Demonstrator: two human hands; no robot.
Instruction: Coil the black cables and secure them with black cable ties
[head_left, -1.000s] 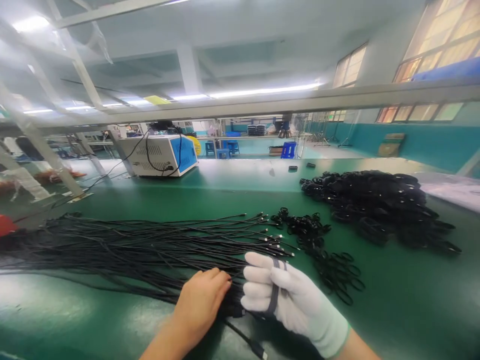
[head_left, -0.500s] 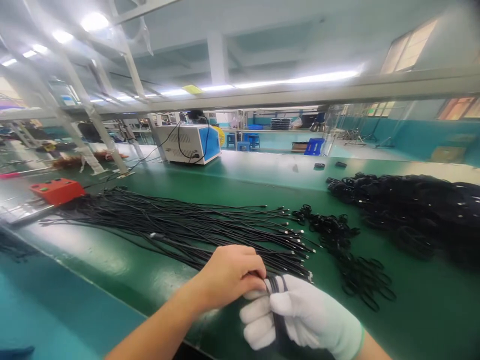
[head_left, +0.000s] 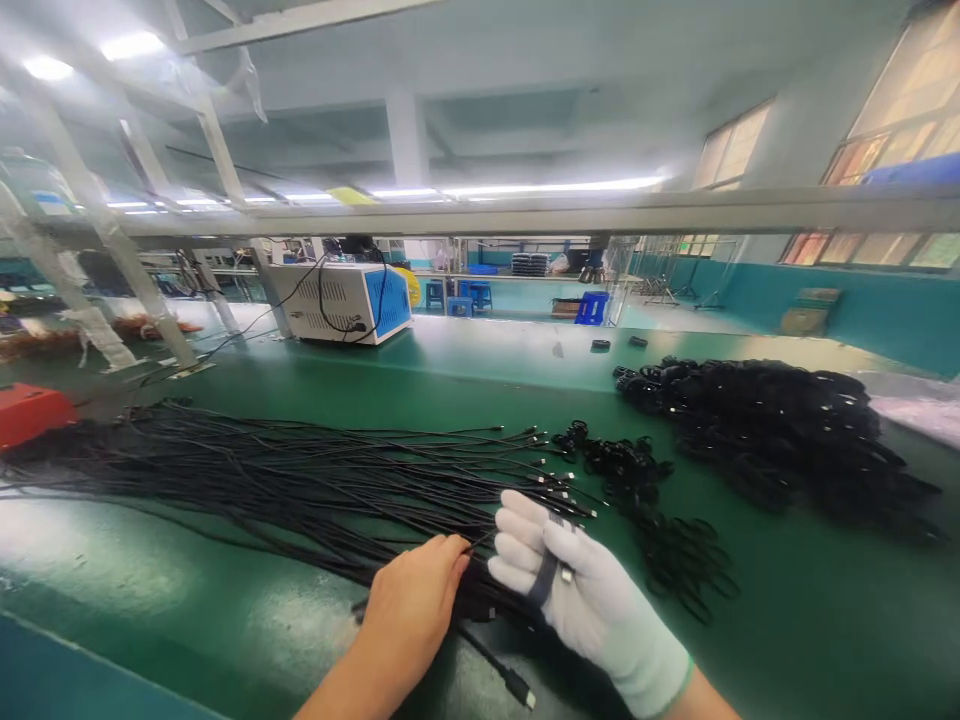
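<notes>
My bare left hand (head_left: pixel 416 605) has its fingers closed on a thin black cable, low over the front of the bench. White-gloved, my right hand (head_left: pixel 592 600) is just to its right, thumb bent over the fingers. A silver connector tip (head_left: pixel 566 575) shows under that thumb, and a dark strip crosses the gloved fingers. Beneath both hands runs a long bundle of straight black cables (head_left: pixel 300 475), most of their metal ends pointing right. One cable end with a silver plug (head_left: pixel 517 688) sticks out toward me below my left hand.
Small black loops (head_left: pixel 690 560) lie right of my gloved hand, with a large heap of coiled black cables (head_left: pixel 772 425) beyond. A white and blue machine (head_left: pixel 337 305) stands at the back of the green bench. A red box (head_left: pixel 34 412) is far left; a shelf beam (head_left: pixel 525 215) crosses above.
My left hand has come away from the right, moving down and left. The dark strands on the glove are less gathered, and a connector now shows there. The view has swung right.
</notes>
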